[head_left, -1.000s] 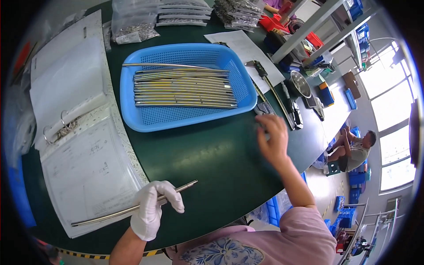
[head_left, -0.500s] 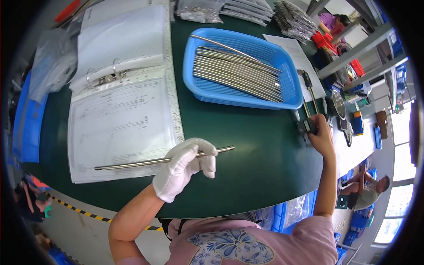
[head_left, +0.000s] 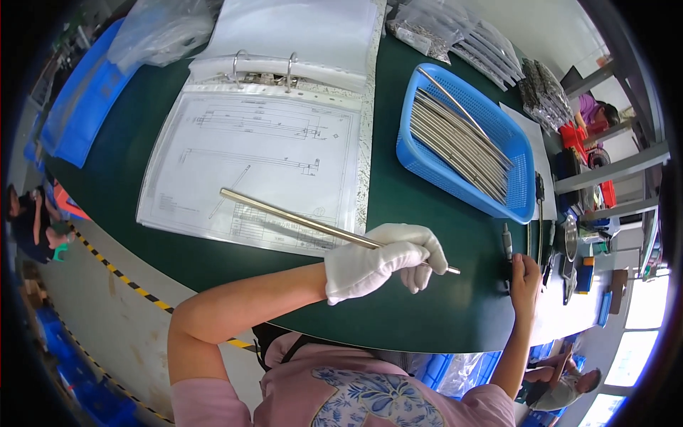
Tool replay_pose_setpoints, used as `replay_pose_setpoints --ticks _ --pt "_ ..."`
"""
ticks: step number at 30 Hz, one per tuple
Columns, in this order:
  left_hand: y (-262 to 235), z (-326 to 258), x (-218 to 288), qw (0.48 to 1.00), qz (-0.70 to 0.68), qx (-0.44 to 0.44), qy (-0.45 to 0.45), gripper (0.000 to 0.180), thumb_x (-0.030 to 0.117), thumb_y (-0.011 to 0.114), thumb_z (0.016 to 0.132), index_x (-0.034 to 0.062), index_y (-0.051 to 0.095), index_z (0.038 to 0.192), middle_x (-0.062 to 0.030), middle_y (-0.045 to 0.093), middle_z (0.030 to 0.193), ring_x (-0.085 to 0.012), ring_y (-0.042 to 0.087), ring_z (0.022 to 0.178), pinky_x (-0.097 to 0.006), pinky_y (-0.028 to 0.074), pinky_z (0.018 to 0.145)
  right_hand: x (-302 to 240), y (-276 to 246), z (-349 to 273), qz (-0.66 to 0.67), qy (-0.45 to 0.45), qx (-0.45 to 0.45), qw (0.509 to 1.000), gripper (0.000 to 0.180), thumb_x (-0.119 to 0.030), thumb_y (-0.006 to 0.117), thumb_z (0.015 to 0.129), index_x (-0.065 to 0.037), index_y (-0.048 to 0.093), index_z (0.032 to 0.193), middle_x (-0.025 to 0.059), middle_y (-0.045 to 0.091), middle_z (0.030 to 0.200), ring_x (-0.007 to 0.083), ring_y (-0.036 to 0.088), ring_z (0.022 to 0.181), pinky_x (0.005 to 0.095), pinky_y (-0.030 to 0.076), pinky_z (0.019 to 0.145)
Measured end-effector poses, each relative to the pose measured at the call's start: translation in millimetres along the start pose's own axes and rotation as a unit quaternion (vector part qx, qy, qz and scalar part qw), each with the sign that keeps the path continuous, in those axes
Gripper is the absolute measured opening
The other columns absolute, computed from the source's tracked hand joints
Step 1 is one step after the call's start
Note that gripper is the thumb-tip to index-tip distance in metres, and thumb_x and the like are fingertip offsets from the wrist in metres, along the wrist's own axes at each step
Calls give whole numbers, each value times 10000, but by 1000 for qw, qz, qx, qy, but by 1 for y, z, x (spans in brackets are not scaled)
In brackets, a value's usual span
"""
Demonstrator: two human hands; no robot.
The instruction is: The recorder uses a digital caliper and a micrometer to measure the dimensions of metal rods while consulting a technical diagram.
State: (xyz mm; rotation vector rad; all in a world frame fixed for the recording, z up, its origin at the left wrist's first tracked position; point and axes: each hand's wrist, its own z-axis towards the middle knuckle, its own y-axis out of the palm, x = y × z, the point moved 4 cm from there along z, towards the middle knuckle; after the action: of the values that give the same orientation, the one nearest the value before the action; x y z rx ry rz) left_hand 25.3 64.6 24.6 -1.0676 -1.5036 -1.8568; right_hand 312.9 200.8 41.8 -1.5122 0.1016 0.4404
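My left hand point(head_left: 380, 262), in a white glove, is shut on a long thin metal rod point(head_left: 299, 221) that lies level above an open ring binder point(head_left: 270, 142) with a line drawing on its page. My bare right hand point(head_left: 525, 276) rests at the right edge of the dark green table point(head_left: 398, 313), touching a small dark measuring tool point(head_left: 507, 245). Whether it grips the tool is not clear. A blue plastic basket point(head_left: 466, 142) behind it holds several more metal rods.
Clear bags of small metal parts point(head_left: 455, 35) lie at the far edge of the table. Blue trays point(head_left: 85, 107) sit at the left. A paper sheet and long tools point(head_left: 541, 206) lie right of the basket. Other people are at the far left and lower right.
My view has swung left, so the binder now fills the middle. My left hand still holds the rod. My right hand has come down from the basket's corner to the tool at the table edge.
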Motion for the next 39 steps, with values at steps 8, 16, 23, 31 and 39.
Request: replay_pose_setpoints --ticks 8,16,23,31,39 --pt "-2 -6 -8 998 7 -31 -61 243 114 403 822 -25 590 892 -78 575 807 -129 556 755 -261 450 735 21 -5 -29 581 111 -31 806 393 -347 490 794 -7 519 988 134 558 850 122 446 384 198 311 287" --pt "-12 -5 -7 1000 7 5 -20 245 126 392 850 -21 585 883 -83 575 778 -131 559 725 -256 463 709 -92 21 -11 794 39 -352 495 372 -262 379 801 8 418 1054 237 521 896 287 507 452 403 411 428" --pt "-15 -9 -8 1000 -10 3 -17 237 106 395 851 -38 580 887 -87 578 780 -138 564 731 -260 465 715 -117 51 -29 780 95 -385 485 360 -315 373 761 26 446 847 240 520 730 260 466 406 363 425 405" --pt "-5 -4 -15 995 9 -53 -83 210 73 399 873 -40 557 951 -95 568 879 -130 554 817 -251 450 774 -109 56 -38 816 132 -361 431 665 -609 184 860 -6 461 822 198 524 688 199 423 360 310 384 353" --pt "-6 -4 -12 996 26 -52 -63 197 37 398 795 -76 550 849 -151 539 819 -216 541 766 -320 441 736 -112 69 -38 803 206 -408 382 636 -554 187 890 -5 505 833 201 539 692 194 411 334 287 385 326"
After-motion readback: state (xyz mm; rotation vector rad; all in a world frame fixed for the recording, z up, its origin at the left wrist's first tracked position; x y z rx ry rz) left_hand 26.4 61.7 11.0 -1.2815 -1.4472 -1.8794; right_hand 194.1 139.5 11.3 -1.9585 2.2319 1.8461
